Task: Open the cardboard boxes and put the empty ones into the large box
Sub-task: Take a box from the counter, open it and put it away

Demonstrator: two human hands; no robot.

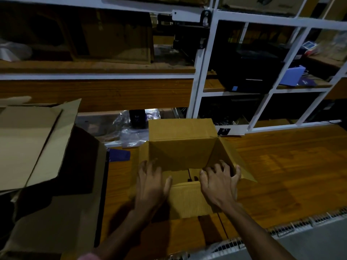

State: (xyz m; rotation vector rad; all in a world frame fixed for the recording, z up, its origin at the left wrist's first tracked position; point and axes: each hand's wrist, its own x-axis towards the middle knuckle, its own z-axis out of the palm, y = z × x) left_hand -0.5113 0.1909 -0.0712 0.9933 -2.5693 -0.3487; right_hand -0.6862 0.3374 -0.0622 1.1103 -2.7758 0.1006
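Cardboard box (pixel 183 139) sits open on the wooden table (pixel 281 166) right in front of you, its flaps folded out and the far flap standing up. Your left hand (pixel 152 182) rests with spread fingers on the near left rim, and your right hand (pixel 218 184) curls its fingers over the near right corner, thumb on the near flap; the left looks like a flat press more than a grasp, the right like a loose grip on the box wall. Inside you see mostly bare brown floor, with a small dark shape near the front edge that is too dim to identify, so check it before you call the box empty.

Expect it to be light and fairly stiff along the creases but floppy at the flaps. Take it by two opposite walls just below the rim, not by a flap, which will likely bend and let the box swing.

To your left stands the large box (pixel 56 212), just beside the table, with flattened sheets of cardboard (pixel 28 143) lying across its top; its dark interior is mostly hidden.
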